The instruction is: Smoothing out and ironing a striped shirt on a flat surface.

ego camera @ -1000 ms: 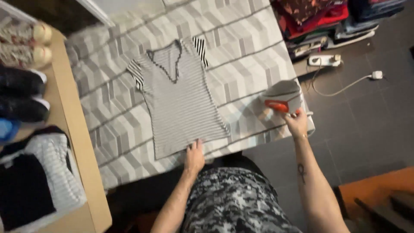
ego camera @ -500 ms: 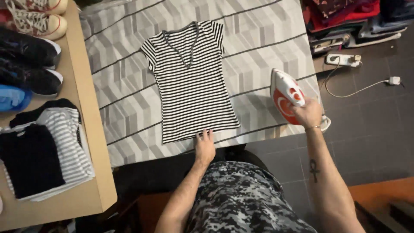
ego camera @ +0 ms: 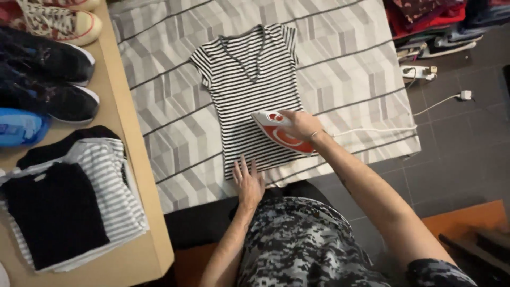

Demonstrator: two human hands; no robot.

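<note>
Far left, 9 o'clock: tan wooden shelf (ego camera: 141, 175), flat matte top, straight edge. On it at 10–11 o'clock a canvas sneaker (ego camera: 61, 24), cream with red trim and laces, then two black mesh trainers (ego camera: 45, 74) with white soles, then a blue glossy plastic pack (ego camera: 18, 127) at the frame edge. Below, 8 o'clock: stack of folded clothes (ego camera: 69, 207), soft knit, black piece on top of a grey-white striped one, squared edges. Centre: ironing surface covered by a grey-white cloth (ego camera: 170, 127) with a geometric block print and thin dark lines, slightly rumpled. Flat on it, 12 o'clock: black-and-white striped t-shirt (ego camera: 249, 95), thin jersey, V-neck, short sleeves, collar pointing away from the person, hem near the body. Left hand (ego camera: 248, 183) at 6 o'clock, palm down, fingers straight and slightly spread, pressing on the shirt hem, gripping nothing. Just right of centre: right hand (ego camera: 303, 125) wrapped around the handle of the iron (ego camera: 279, 133), fingers curled closed over it; iron is hard glossy plastic, white and orange-red, pointed nose aimed to 9 o'clock, sitting on the lower right part of the shirt. White cord (ego camera: 372, 129) runs from the iron toward 3 o'clock across the cloth. At 1–2 o'clock: white power strip (ego camera: 417, 70) on dark grey square floor tiles, heap of red and dark fabrics (ego camera: 425, 16) behind it.
</note>
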